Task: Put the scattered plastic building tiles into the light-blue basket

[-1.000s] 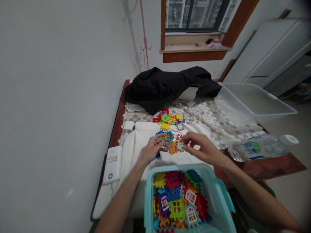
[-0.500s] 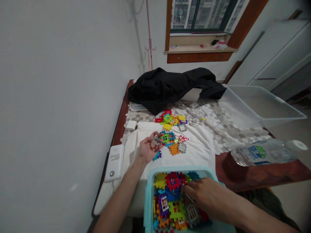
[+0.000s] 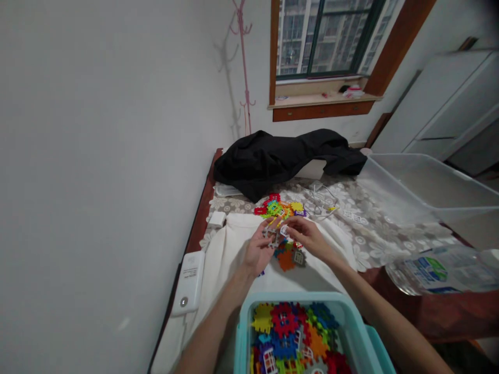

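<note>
My left hand (image 3: 256,253), palm up above the white cloth (image 3: 230,259), holds a grey toothed building piece (image 3: 271,238) with an open middle. Close beside it, my right hand (image 3: 307,236) pinches a small white window insert (image 3: 284,231). Partly hidden under the hands lie an orange toothed piece (image 3: 286,261) and a grey one with a window (image 3: 299,257). Nearest me stands a light blue bin (image 3: 288,297) full of mixed coloured pieces, among them a red one (image 3: 284,319) and a yellow one (image 3: 263,318).
A pile of coloured pieces (image 3: 275,209) lies beyond the hands. Black fabric (image 3: 273,161) covers the table's far end. To the right are a clear plastic tub (image 3: 421,205) and a lying water bottle (image 3: 436,271). A white device (image 3: 189,283) sits at the left edge.
My right hand has left the bin and come forward to my left hand, bringing a white window insert. The left hand still holds the grey piece. The camera view has tilted up slightly.
</note>
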{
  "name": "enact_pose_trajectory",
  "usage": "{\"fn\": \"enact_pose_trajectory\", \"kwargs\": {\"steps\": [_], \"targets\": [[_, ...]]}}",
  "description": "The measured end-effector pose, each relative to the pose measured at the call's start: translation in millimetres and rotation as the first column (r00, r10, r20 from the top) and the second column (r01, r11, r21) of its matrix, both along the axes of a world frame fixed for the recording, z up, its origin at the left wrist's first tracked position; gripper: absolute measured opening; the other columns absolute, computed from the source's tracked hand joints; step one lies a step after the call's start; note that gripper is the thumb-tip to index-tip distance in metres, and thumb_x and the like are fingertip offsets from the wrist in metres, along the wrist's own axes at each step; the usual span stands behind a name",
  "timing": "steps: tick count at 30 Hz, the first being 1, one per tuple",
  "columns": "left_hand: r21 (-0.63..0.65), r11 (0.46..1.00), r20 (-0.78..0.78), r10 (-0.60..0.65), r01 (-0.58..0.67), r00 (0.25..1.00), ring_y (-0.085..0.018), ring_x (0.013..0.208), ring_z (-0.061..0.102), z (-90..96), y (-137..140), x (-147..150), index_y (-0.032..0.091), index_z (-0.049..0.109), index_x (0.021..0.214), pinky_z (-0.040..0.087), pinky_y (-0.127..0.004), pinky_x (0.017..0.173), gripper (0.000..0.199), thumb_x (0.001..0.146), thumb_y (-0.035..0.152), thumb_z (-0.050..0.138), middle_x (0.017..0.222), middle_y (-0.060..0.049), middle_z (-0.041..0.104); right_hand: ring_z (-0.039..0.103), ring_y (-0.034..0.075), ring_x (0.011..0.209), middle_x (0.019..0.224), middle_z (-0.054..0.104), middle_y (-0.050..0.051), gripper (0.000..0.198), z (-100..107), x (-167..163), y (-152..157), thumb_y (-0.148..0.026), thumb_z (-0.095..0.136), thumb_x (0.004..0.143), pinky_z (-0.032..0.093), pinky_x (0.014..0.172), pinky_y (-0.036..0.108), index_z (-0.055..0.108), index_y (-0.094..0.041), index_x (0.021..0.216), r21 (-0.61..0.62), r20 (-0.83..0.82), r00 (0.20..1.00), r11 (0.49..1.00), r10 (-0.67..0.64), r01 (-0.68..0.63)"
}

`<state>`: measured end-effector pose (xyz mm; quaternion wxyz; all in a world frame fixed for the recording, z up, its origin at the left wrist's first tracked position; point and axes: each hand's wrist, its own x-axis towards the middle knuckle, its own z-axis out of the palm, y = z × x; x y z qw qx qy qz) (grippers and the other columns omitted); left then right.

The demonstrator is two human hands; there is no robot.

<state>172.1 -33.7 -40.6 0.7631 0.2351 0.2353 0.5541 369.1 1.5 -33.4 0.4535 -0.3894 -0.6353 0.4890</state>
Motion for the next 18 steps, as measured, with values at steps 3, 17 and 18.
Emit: {"fn": "enact_pose_trajectory", "kwargs": {"steps": [3, 17, 18], "targets": [[0.023, 0.998, -0.001, 0.054, -0.054, 0.999, -0.027, 0.153, 0.048, -2.5, 4.9, 3.2, 0.022, 0.062, 0.138, 0.029, -0.047, 0.131, 0.061, 0.081, 0.001, 0.060, 0.159, -0.009, 0.059, 0.062, 0.017, 0.068, 0.091, 0.075, 0.005, 0.032, -34.1, -14.9, 5.9, -0.052, 0.072, 0.094, 0.050, 0.061, 0.030, 0.077, -0.022, 0.105, -0.009, -0.097, 0.986, 0.991, -0.136, 0.135], [0.032, 0.997, -0.102, 0.069, -0.066, 0.992, -0.027, 0.159, 0.040, -14.7, -5.7, 5.7, 0.026, 0.056, 0.150, 0.024, -0.047, 0.133, 0.054, 0.097, 0.019, 0.063, 0.166, -0.010, 0.052, 0.068, 0.023, 0.085, 0.096, 0.076, 0.006, 0.025, -57.8, -24.9, -14.2, -0.047, 0.066, 0.102, 0.054, 0.079, 0.036, 0.076, -0.025, 0.107, 0.077, -0.035, 0.995, 0.992, -0.093, 0.096], [0.045, 0.997, -0.124, 0.067, -0.061, 0.990, -0.027, 0.159, 0.038, -16.5, -5.9, 6.3, 0.026, 0.055, 0.151, 0.024, -0.046, 0.133, 0.054, 0.098, 0.022, 0.065, 0.166, -0.010, 0.051, 0.067, 0.022, 0.083, 0.095, 0.075, 0.005, 0.025, -57.6, -25.4, -13.9, -0.048, 0.067, 0.102, 0.054, 0.077, 0.035, 0.075, -0.025, 0.105, 0.054, -0.052, 0.994, 0.994, -0.094, 0.097]]}}
